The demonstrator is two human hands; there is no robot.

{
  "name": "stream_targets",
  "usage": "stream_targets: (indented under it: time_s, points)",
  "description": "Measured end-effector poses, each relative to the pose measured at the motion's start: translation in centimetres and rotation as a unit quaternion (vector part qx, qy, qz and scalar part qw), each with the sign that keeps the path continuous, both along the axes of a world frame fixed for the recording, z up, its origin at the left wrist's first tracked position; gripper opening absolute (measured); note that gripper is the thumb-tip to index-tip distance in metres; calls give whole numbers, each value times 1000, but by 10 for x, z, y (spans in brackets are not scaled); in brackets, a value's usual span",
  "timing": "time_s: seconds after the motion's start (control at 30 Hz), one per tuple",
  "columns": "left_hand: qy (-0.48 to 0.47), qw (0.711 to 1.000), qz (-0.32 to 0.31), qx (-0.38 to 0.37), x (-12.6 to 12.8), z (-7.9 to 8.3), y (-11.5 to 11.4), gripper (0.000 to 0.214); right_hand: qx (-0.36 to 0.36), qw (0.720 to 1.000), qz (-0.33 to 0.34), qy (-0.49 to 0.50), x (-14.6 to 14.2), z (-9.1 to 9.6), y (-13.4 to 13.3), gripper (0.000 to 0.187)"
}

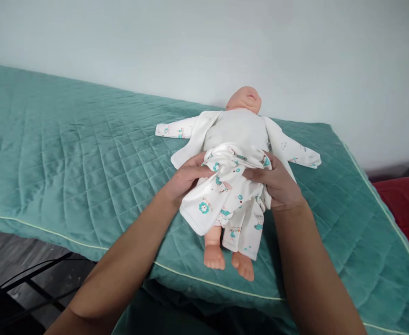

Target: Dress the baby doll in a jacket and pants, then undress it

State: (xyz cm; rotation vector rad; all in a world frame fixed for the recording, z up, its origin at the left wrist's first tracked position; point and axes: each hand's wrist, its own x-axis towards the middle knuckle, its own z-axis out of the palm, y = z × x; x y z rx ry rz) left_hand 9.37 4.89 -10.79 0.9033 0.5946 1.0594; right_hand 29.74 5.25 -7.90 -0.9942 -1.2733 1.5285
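Note:
A baby doll (237, 128) lies on its back with its head toward the wall and its bare feet (214, 256) toward me. It wears a white baby jacket (195, 148), spread open at the front, with the printed sleeves stretched out to both sides. White printed baby pants (221, 186) are bunched around its hips and legs. At the left hip, my left hand (190, 176) pinches the pants, thumb on top and fingers partly hidden. My right hand (277, 180) grips them at the right hip in the same way.
A green quilted cover (86, 153) with pale piping lies under the doll, its edge close to me. Behind stands a white wall (190, 46). A red object (403, 204) is beyond the right edge. Dark metal legs (40, 274) show at lower left.

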Motion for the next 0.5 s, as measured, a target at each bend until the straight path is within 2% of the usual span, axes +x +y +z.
stream_targets:
  time_s: [0.17, 0.33, 0.5]
  points:
    - [-15, 1000, -9, 4, 2, 1, -1, 46, 4, 1000, 4, -5, 3, -3, 1, 42]
    - [-24, 999, -27, 15, 1, 0, -3, 46, 0, 1000, 13, 0, 0, -1, -1, 37]
    - [-21, 998, -51, 0, -1, 2, -3, 46, 8, 1000, -4, 3, -4, 1, -3, 35]
